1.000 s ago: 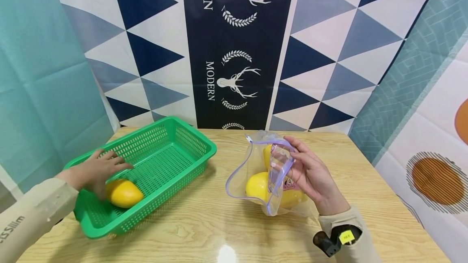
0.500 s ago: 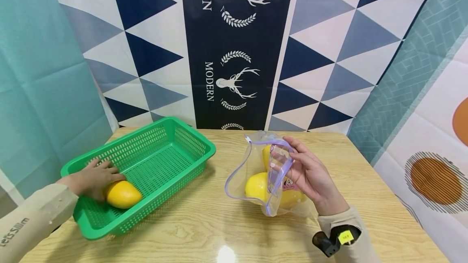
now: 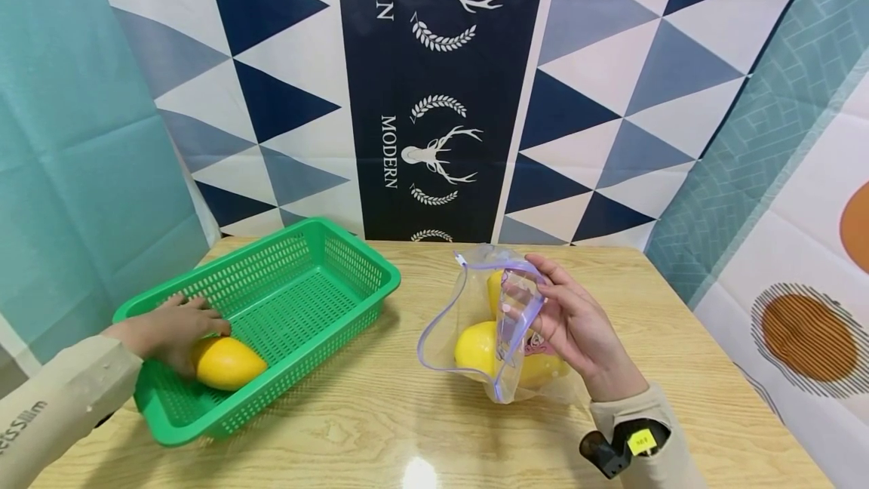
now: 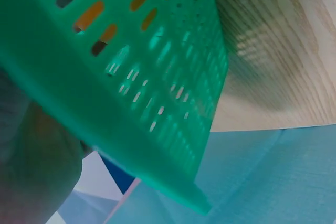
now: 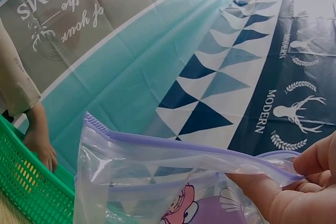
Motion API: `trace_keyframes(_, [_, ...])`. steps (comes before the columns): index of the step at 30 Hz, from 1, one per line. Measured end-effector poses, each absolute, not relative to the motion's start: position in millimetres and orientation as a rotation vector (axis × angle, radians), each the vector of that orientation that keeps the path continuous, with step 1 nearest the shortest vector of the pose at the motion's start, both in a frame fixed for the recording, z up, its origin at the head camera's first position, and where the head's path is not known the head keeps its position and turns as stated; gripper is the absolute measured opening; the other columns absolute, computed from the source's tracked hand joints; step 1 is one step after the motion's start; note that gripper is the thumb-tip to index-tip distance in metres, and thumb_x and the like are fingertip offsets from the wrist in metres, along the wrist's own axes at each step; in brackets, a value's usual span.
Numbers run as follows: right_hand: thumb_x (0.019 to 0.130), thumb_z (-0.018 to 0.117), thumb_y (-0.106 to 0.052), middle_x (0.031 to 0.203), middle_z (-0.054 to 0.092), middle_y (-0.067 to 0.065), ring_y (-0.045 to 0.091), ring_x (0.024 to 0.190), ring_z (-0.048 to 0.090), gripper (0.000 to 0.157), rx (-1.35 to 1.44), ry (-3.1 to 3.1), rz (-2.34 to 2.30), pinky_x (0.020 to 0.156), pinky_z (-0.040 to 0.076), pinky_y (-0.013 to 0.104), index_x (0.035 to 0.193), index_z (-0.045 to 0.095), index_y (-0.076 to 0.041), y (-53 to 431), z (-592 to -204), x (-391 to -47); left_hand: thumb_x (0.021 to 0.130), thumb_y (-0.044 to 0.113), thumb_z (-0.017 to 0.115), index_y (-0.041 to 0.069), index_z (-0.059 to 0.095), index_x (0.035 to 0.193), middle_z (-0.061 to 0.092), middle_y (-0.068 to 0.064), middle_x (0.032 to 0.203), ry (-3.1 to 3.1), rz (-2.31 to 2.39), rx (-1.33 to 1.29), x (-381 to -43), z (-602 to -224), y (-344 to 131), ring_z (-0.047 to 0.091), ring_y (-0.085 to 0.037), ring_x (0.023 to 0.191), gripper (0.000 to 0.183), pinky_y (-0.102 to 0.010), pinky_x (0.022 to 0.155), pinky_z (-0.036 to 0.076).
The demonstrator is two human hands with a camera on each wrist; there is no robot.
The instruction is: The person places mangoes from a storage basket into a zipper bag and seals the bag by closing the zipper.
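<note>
In the head view, my left hand [image 3: 178, 332] reaches down into the left end of the green plastic basket [image 3: 326, 334]. It grips a yellow-orange mango [image 3: 231, 364] on the basket floor, its thumb side hidden by the fruit. My right hand [image 3: 577, 323] pinches the mouth of a clear zip bag [image 3: 444, 342] with a purple zipper edge, keeping it spread towards the left. Several yellow fruits [image 3: 477, 348] lie inside the bag. The right wrist view shows fingers [image 5: 315, 161] on the zipper edge and a purple and pink cartoon print [image 5: 210, 211].
Both basket and bag stand on a light wooden table [image 3: 407, 413], with bare wood between them. A patterned cloth [image 3: 285, 96] hangs behind the table's back edge. The perforated basket wall [image 4: 157, 77] fills much of the left wrist view.
My left hand has lowered from above the mango and its fingers have drawn in around the fruit, which has turned slightly. The right hand and the bag stay still.
</note>
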State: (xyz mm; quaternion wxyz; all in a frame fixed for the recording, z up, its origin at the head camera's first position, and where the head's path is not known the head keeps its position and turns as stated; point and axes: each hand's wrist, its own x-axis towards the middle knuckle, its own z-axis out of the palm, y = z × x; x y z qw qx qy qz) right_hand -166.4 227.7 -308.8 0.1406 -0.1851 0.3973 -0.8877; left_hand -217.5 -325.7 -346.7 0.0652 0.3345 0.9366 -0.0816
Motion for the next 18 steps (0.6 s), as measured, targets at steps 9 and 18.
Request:
trace_keyframes(9, [0.108, 0.03, -0.001, 0.139, 0.048, 0.005, 0.024, 0.119, 0.061, 0.035, -0.533, 1.162, -2.557, 0.096, 0.05, 0.044, 0.137, 0.046, -0.012, 227.7, -309.5, -165.9, 0.053, 0.023, 0.093, 0.026, 0.063, 0.095, 0.059, 0.007, 0.093, 2.817, -0.209, 1.019, -220.5, -337.3, -317.4, 0.05, -0.022, 0.086, 0.052, -0.054, 0.073, 0.044])
trace_keyframes(18, [0.107, 0.032, 0.0, 0.138, 0.048, 0.005, 0.025, 0.118, 0.061, 0.037, -0.515, 1.156, -2.566, 0.096, 0.051, 0.044, 0.144, 0.031, -0.008, 227.9, -309.3, -165.7, 0.049, 0.013, 0.095, 0.024, 0.061, 0.092, 0.057, 0.011, 0.085, 2.79, -0.152, 1.017, -223.4, -327.1, -307.4, 0.051, -0.017, 0.078, 0.056, -0.051, 0.068, 0.048])
